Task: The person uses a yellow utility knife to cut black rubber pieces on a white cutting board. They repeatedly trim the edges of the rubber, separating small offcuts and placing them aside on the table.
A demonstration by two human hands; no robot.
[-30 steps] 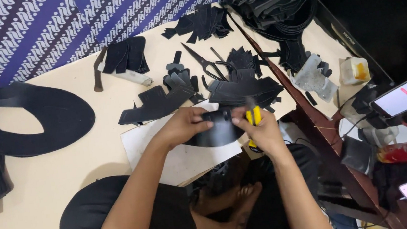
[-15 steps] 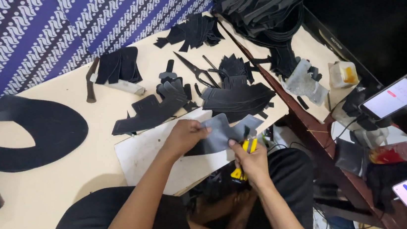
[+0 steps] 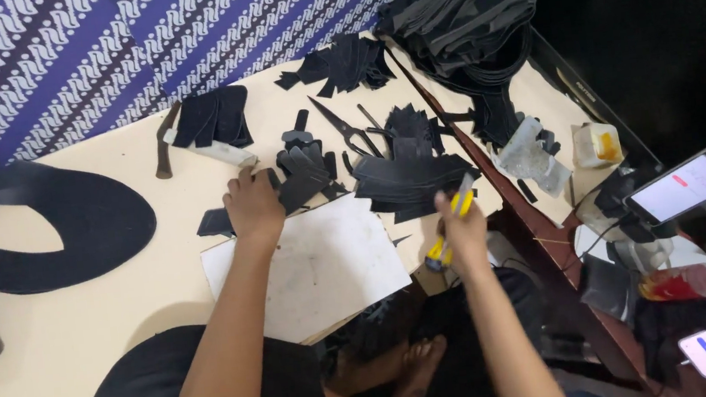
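The left hand (image 3: 253, 203), just left of the frame's centre, lies palm down with fingers together on a flat black cut piece (image 3: 271, 196) at the top edge of the white cutting board (image 3: 325, 262), apparently picking the next piece; drawing it onto the board calls for a firmer pinch. The right hand (image 3: 460, 233), right of centre, is closed around a yellow utility knife (image 3: 450, 225), blade pointing up toward the stack of black pieces (image 3: 415, 175), forearm reaching up from the lower frame.
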